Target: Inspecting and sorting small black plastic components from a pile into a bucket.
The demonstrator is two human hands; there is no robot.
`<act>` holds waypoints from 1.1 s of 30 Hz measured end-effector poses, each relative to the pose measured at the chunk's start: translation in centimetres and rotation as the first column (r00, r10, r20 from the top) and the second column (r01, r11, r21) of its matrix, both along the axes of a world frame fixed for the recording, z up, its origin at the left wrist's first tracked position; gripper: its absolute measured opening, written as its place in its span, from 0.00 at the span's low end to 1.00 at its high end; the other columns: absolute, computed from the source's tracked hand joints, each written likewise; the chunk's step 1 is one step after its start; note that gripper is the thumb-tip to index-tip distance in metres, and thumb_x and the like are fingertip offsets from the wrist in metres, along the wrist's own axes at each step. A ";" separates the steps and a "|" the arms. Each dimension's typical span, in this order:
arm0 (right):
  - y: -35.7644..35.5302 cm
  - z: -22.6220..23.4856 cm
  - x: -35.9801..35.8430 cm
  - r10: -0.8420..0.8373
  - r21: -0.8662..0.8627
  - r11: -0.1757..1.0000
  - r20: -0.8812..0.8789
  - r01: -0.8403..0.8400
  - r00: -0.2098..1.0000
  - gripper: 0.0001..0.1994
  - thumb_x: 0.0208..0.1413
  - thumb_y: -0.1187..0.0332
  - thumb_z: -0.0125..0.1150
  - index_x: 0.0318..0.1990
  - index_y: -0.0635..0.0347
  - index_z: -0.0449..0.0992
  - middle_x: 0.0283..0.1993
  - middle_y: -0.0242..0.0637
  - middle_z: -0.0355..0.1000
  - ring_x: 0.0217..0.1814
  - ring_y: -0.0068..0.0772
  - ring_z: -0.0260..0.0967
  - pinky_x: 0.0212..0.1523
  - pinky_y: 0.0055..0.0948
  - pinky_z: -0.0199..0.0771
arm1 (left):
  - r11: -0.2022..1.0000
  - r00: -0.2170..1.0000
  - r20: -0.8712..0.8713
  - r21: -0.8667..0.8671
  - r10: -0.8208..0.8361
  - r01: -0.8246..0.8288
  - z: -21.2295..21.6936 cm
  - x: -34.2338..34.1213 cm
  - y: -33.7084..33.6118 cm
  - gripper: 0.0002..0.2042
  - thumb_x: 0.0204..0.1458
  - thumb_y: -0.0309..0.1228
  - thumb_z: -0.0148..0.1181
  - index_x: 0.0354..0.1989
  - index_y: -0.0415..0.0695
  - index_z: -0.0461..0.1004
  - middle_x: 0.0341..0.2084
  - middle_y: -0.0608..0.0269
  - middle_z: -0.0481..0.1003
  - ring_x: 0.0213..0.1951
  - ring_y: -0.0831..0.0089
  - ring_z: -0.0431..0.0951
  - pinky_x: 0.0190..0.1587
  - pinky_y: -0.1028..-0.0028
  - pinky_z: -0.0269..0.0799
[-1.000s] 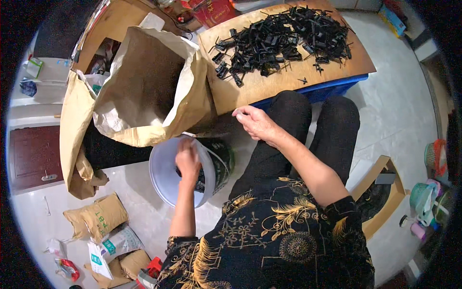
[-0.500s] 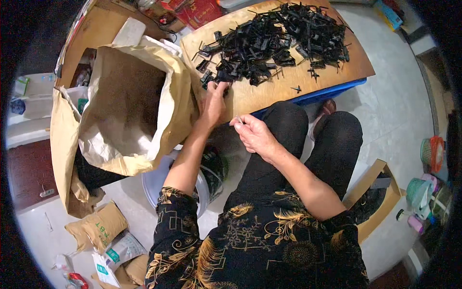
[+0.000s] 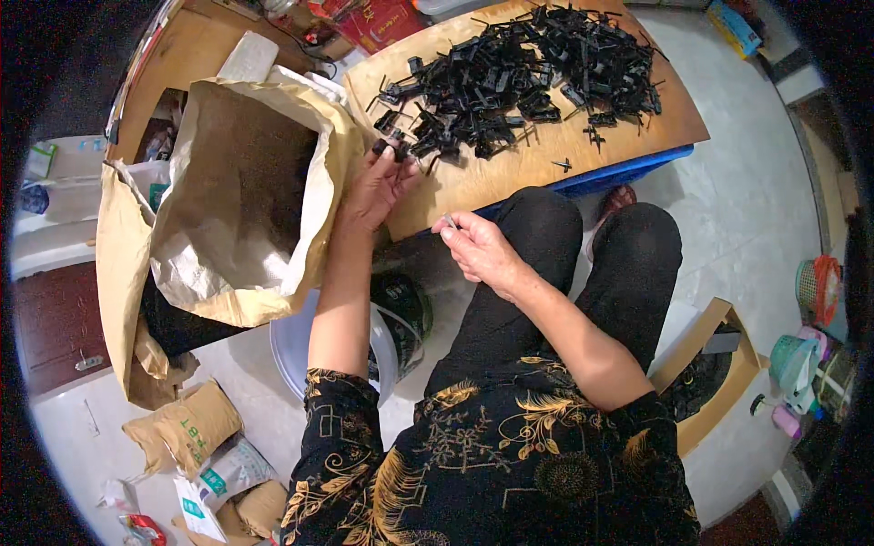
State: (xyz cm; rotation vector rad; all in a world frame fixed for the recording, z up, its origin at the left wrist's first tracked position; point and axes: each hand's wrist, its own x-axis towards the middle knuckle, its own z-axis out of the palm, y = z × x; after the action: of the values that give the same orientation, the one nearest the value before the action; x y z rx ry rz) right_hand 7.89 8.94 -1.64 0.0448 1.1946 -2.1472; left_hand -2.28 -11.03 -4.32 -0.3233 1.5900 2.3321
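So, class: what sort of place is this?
Probably a home workshop for hand piecework: a pile of small black plastic parts on a wooden board, a big open paper sack, and a tiled floor.

We see our left hand [image 3: 375,187] stretched toward eleven o'clock, the forearm nearly straight up from the patterned sleeve, fingers curled together at the tips in a pinch. Our right hand [image 3: 480,250] sits closer in, just to the four o'clock side of the left, its forearm angling in from five o'clock, with thumb and forefinger pressed together and knuckles facing up.
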 end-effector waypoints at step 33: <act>1.0 -0.4 1.1 0.036 0.161 0.986 -0.476 0.046 0.879 0.12 0.55 0.64 0.53 0.36 0.67 0.69 0.22 0.25 0.63 0.24 0.14 0.55 0.24 0.21 0.60 | 0.765 0.897 -0.215 -0.618 -0.385 0.181 5.9 13.3 5.1 0.19 0.47 0.19 0.56 0.44 0.38 0.54 0.27 0.61 0.72 0.28 0.78 0.70 0.30 0.76 0.69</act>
State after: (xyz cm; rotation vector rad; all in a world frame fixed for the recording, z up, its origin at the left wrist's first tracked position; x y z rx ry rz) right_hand 9.00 9.96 -2.08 -0.4363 1.6535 -2.1197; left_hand 10.99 -5.98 1.56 0.2039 2.3239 1.6703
